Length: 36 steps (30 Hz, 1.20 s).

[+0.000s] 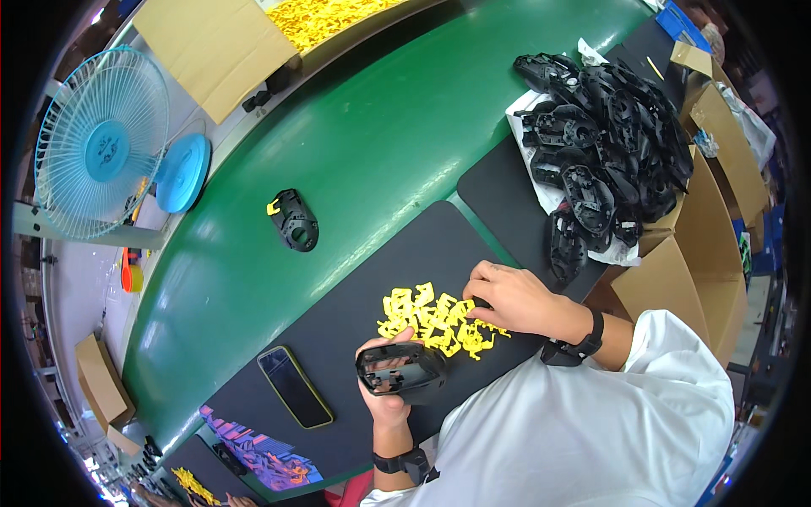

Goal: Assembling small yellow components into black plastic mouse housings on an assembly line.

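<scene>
Black shell (400, 372) sits in our left hand (388, 407), fingers closed around it, long axis roughly crosswise, glossy end leftward (its front, we cannot tell). Our right hand (515, 299) curls its fingers at the yellow clips (439, 318); whether pinching one is unclear. One clipped shell (297, 223) on the green counter (363, 160) looks done; the heaped shells (621, 127) seem left.

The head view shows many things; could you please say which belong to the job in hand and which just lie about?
Likely in the job:
glossy black shell in the left hand
yellow pieces by the right hand
piled black parts

Apparently just lying about:
phone
blue fan
</scene>
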{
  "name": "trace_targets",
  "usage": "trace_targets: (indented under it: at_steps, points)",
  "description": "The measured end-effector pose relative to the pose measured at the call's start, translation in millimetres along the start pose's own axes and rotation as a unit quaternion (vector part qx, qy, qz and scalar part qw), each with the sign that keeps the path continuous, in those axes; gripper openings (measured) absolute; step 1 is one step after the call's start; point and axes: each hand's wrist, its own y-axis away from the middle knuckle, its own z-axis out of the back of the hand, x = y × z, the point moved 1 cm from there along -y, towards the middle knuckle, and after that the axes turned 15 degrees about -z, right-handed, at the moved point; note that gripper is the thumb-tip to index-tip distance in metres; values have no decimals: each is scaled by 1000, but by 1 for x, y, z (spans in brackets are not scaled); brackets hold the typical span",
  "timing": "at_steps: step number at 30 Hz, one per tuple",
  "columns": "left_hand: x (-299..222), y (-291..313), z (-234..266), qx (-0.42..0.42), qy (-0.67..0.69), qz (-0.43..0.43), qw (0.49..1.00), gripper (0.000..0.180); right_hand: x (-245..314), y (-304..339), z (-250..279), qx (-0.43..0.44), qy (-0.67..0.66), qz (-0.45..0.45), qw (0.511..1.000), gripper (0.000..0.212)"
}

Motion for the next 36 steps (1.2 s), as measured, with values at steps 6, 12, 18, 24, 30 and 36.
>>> trace_targets:
  at_steps: [6,12,18,24,30,36]
  points:
    - [2,-5,-12,16,-48,-10,999,105,19,6,25,21,-149,-8,989,26]
    - [11,-20,-39,66,-105,-50,991,104,55,20,51,-121,-97,181,971,41]
    - [22,-29,-56,65,-144,-34,987,110,55,25,46,-156,-166,222,948,41]
    - [23,-33,-68,58,-187,-62,979,109,40,17,47,-142,-257,231,928,27]
    - [22,-34,-66,58,-227,-83,969,108,36,10,48,-86,-325,230,913,26]
    - [17,-44,-62,92,-247,-136,955,92,35,16,48,-60,-266,265,925,37]
